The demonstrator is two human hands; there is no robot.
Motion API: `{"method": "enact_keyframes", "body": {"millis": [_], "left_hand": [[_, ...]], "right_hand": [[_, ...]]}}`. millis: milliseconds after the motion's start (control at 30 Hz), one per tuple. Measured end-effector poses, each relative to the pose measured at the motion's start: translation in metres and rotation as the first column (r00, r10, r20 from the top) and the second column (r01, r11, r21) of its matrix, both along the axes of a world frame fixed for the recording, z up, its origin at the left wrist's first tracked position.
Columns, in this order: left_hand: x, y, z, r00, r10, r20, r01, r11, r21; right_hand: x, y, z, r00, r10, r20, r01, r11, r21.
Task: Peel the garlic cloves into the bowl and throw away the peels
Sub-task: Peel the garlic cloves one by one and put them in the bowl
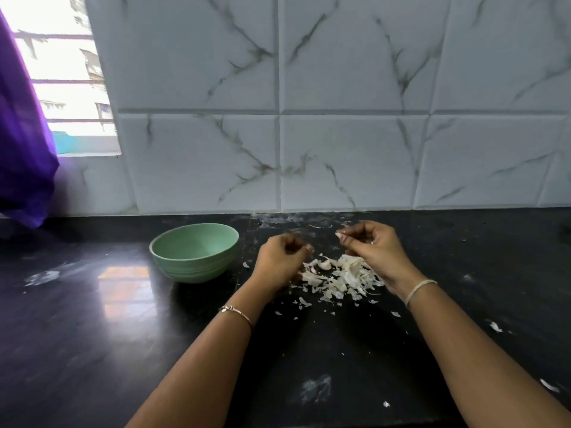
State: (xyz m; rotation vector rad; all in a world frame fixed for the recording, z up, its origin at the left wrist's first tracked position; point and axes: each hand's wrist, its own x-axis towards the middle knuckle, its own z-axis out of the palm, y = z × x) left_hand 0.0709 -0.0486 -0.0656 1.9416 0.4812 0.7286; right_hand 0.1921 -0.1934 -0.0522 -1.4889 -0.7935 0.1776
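View: the head camera looks down at a black counter (92,335).
Left hand (282,261): it is low over the counter, just left of the peel heap. The fingers are curled in tight. It is blurry, so I cannot tell if it holds anything.
Right hand (375,247): it is over the far right side of the heap. The thumb and first finger pinch a small pale bit (340,235). I cannot tell if that is a clove or a peel.
Peels (346,281): a white heap on the counter between the two hands, with little scraps lying around it.
Garlic cloves (323,265): a few lie at the left edge of the heap, near the left hand.
Bowl (191,268): green and upright on the counter, left of the left hand and not touching it.
Wrists: a thin bracelet (236,312) on the left and a pale thread band (420,290) on the right.
Back: a tile wall (340,88) with grey lines, and a window (68,88) and purple curtain (21,149) at the far left.
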Motion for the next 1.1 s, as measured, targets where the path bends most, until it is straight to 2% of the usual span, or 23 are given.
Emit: {"method": "enact_keyframes", "body": {"millis": [67, 133, 233, 333, 433, 567, 667, 800, 867, 967, 1100], "left_hand": [[-0.016, 0.01, -0.001, 0.998, 0.052, -0.043, -0.046, 0.991, 0.125], [-0.029, 0.02, -0.002, 0.994, 0.09, -0.067, -0.077, 0.982, 0.175], [-0.038, 0.029, -0.008, 0.992, 0.123, -0.018, -0.119, 0.979, 0.167], [-0.04, 0.032, -0.014, 0.983, 0.184, -0.003, -0.18, 0.966, 0.187], [-0.042, 0.033, -0.017, 0.976, 0.218, 0.005, -0.215, 0.958, 0.191], [-0.048, 0.032, -0.015, 0.97, 0.204, -0.132, -0.174, 0.962, 0.21], [-0.047, 0.032, -0.015, 0.962, 0.21, -0.174, -0.16, 0.951, 0.267], [-0.043, 0.036, -0.015, 0.972, 0.21, -0.102, -0.179, 0.952, 0.249], [-0.043, 0.038, -0.014, 0.974, 0.217, -0.061, -0.199, 0.956, 0.215], [-0.04, 0.04, -0.014, 0.977, 0.212, -0.024, -0.205, 0.963, 0.178], [-0.036, 0.041, -0.015, 0.98, 0.196, -0.022, -0.187, 0.958, 0.219]], "right_hand": [[-0.008, 0.004, 0.007, 0.999, 0.042, -0.03, -0.041, 0.999, 0.018], [-0.02, 0.017, 0.017, 0.995, 0.097, 0.007, -0.097, 0.995, 0.002], [-0.047, 0.054, 0.04, 0.964, 0.19, 0.186, -0.18, 0.981, -0.069], [-0.074, 0.105, 0.055, 0.884, 0.287, 0.369, -0.225, 0.953, -0.202], [-0.091, 0.15, 0.055, 0.796, 0.355, 0.491, -0.181, 0.912, -0.367], [-0.102, 0.181, 0.043, 0.721, 0.379, 0.58, -0.014, 0.845, -0.534], [-0.102, 0.184, 0.041, 0.71, 0.354, 0.609, 0.058, 0.832, -0.551], [-0.101, 0.181, 0.045, 0.689, 0.293, 0.663, 0.105, 0.865, -0.491], [-0.098, 0.181, 0.047, 0.706, 0.297, 0.643, 0.057, 0.881, -0.47], [-0.093, 0.176, 0.048, 0.776, 0.341, 0.531, -0.079, 0.888, -0.454], [-0.084, 0.15, 0.052, 0.811, 0.333, 0.481, -0.131, 0.904, -0.406]]}}
